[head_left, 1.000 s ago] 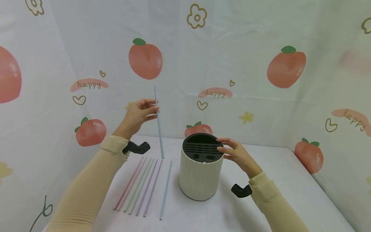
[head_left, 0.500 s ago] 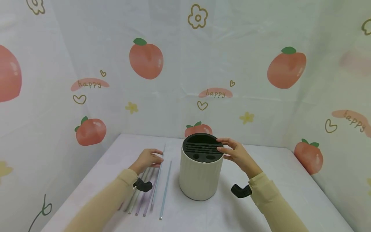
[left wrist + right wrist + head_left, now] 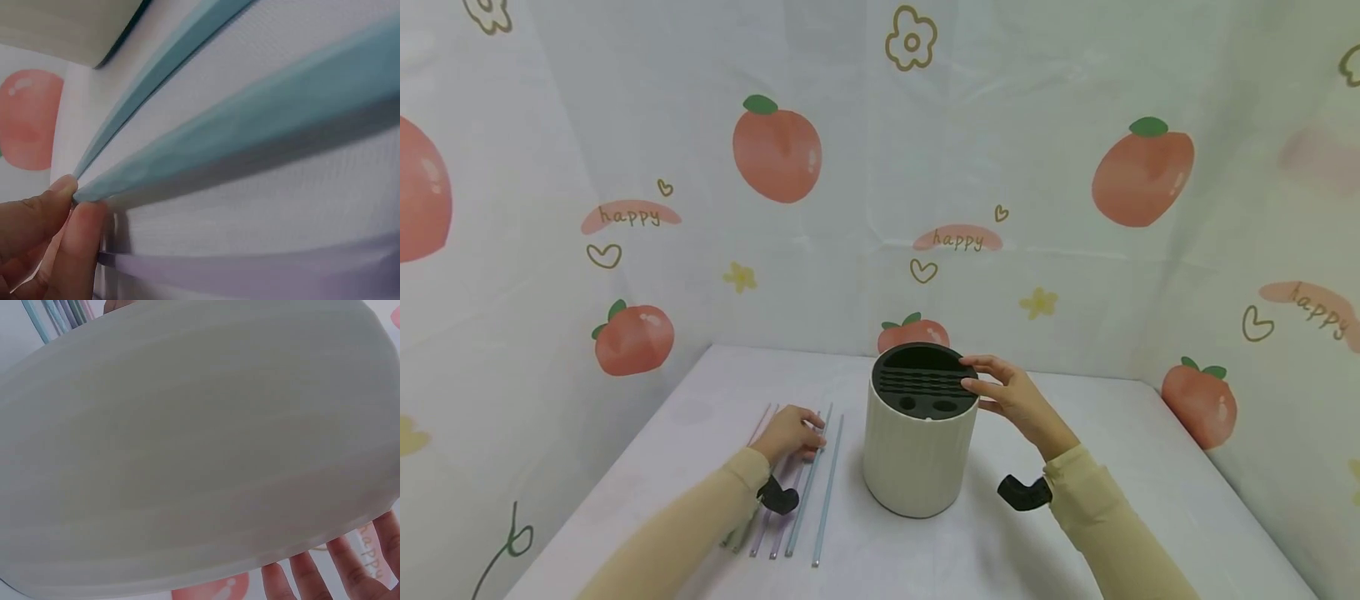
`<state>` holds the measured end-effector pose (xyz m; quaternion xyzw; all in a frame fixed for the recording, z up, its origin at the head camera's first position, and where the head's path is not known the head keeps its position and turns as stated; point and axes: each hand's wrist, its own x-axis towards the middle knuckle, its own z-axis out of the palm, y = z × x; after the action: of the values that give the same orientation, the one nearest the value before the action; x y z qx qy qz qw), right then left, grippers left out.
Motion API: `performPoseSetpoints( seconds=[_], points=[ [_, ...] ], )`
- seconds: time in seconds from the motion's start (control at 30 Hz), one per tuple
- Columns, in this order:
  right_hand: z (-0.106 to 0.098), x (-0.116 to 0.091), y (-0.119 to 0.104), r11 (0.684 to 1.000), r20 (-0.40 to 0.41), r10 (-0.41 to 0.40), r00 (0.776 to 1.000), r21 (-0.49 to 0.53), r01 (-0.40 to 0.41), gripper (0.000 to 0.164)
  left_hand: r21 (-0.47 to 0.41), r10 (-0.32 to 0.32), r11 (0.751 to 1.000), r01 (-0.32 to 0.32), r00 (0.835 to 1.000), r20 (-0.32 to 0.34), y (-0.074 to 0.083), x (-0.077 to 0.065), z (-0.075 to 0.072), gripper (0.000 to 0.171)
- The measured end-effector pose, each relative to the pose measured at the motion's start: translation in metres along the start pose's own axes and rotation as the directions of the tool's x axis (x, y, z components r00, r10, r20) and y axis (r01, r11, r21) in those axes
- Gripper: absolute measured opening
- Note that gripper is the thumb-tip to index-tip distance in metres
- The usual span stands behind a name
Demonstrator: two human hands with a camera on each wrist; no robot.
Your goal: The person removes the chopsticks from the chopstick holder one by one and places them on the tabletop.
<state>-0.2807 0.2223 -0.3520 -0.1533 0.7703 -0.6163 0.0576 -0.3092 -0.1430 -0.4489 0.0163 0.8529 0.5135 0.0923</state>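
Note:
In the head view my left hand [image 3: 790, 433] pinches a light blue stick [image 3: 803, 500] low over the white table, near its far end. The left wrist view shows thumb and finger together at the end of that blue stick [image 3: 187, 147]. A second blue stick [image 3: 829, 492] lies just right of it, and a purple stick [image 3: 780, 533] to its left. My right hand [image 3: 1018, 400] touches the right rim of a cream ribbed round holder [image 3: 917, 467] with a black slotted top. In the right wrist view, its extended fingers lie along the holder's side [image 3: 187, 456].
Green sticks [image 3: 739, 537] and pink sticks [image 3: 762, 419] lie farther left, partly covered by the left hand and sleeve. The holder stands upright right of the row. A white fruit-printed cloth [image 3: 850, 167] hangs behind the table [image 3: 1075, 550].
My left hand has come down with the blue stick from upright in the air to lying in the row, left of the other blue stick. The right hand and holder stay put.

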Motion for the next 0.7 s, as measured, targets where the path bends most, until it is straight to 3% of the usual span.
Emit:
performPoseSetpoints(
  seconds=[0.17,0.47,0.7],
  points=[
    [0.000,0.000,0.000,1.000,-0.002,0.002,1.000,-0.006,-0.002,0.050,0.049,-0.048,0.997,0.051,0.997,-0.052,0.002,0.001,0.008,0.030],
    [-0.002,0.001,-0.001,1.000,0.001,-0.002,1.000,-0.004,0.002,0.050,0.098,-0.068,0.993,0.072,0.996,-0.051,0.000,0.008,0.014,0.032],
    [-0.001,0.001,-0.002,1.000,0.005,0.017,1.000,0.007,-0.017,0.051,0.144,-0.073,0.986,0.081,0.995,-0.060,0.003,0.005,0.015,0.029]
  ],
)
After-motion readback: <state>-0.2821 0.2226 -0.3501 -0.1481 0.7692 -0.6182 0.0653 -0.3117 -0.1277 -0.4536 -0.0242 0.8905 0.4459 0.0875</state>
